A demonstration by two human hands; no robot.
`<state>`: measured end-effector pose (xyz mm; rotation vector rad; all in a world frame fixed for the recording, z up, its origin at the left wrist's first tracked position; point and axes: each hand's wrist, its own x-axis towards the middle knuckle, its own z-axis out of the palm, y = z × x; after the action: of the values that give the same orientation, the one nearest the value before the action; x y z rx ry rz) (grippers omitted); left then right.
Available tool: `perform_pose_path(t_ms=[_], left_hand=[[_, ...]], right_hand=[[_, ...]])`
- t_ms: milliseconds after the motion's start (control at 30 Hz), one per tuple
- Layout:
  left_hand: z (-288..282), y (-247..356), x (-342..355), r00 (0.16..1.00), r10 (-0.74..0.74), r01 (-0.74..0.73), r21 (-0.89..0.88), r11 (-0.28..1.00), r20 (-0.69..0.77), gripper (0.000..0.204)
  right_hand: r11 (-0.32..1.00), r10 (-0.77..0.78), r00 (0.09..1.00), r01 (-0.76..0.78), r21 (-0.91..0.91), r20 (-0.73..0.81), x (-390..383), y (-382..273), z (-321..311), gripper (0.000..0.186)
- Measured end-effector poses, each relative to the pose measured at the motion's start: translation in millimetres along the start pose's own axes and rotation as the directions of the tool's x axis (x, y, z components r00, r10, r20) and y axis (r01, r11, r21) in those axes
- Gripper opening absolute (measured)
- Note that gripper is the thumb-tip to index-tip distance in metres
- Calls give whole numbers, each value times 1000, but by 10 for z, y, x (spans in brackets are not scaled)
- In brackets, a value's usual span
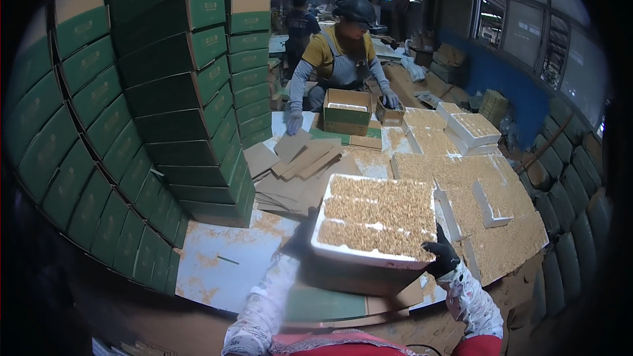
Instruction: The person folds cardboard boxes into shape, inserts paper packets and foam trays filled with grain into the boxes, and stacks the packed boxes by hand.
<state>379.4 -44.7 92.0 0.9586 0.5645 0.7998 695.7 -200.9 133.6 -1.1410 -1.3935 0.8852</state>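
A white foam tray, filled with tan husk-like material in rows, is between my two hands. My right hand, in a black glove, grips the tray's right edge near its front corner. On the tray's left side is my left hand, dark-gloved and smeared, partly lost in shadow against the tray. Directly under the tray stands a cardboard box, with a green flap folded out toward me. Whether the tray touches the box is hidden.
Tall stacks of green boxes rise on the left. Loose cardboard sheets lie beyond the tray. More husk-filled foam trays cover the table's right side. Across it, a co-worker is beside an open box. Dark sacks line the right.
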Motion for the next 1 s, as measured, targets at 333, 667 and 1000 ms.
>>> perform_pose_path(t_ms=[333, 667, 1000], left_hand=[[15, -271, -150, 983, 184, -137, 620, 772, -13, 57], [-25, -207, -214, 924, 332, -285, 921, 265, 190, 63], [-1493, -383, 1489, 727, 585, 159, 917, 366, -359, 40]], right_hand=[[854, 496, 849, -515, 73, 182, -435, 57, 194, 88], [161, 731, 497, 540, -826, 467, 210, 504, 497, 25], [454, 356, 906, 47, -890, 229, 342, -80, 549, 27]])
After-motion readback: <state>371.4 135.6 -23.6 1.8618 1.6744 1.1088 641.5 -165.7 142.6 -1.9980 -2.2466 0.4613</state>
